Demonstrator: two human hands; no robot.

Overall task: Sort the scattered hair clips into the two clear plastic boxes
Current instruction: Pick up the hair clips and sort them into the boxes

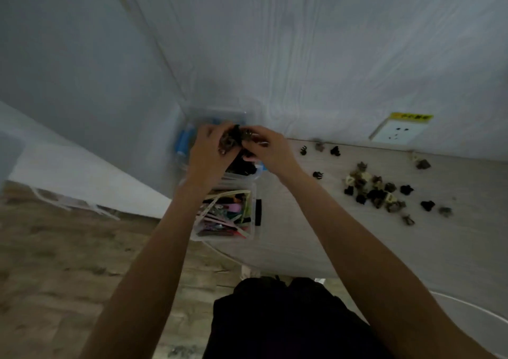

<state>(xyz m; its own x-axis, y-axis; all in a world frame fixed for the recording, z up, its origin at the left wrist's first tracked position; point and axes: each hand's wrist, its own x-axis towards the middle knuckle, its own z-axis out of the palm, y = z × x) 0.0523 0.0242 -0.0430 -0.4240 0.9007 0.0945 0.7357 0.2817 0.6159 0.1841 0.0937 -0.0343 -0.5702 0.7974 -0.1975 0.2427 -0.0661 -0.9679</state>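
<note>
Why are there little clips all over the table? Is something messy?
Yes. A heap of small claw clips lies loose on the table, with strays around it, not yet in the boxes. Both hands hold clips over the far box. The near box is crammed with colourful clips.

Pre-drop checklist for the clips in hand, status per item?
1. Both hands hold small claw clips: left hand, right hand. Ok.
2. Hands above far box, which holds dark claw clips. Ok.
3. Near box holds flat coloured clips, wrong type for this drop. Ok, hands are not over it.
4. Room left in far box: cannot tell, hands cover it.
5. Pile on table not sorted. Not ok.
</note>
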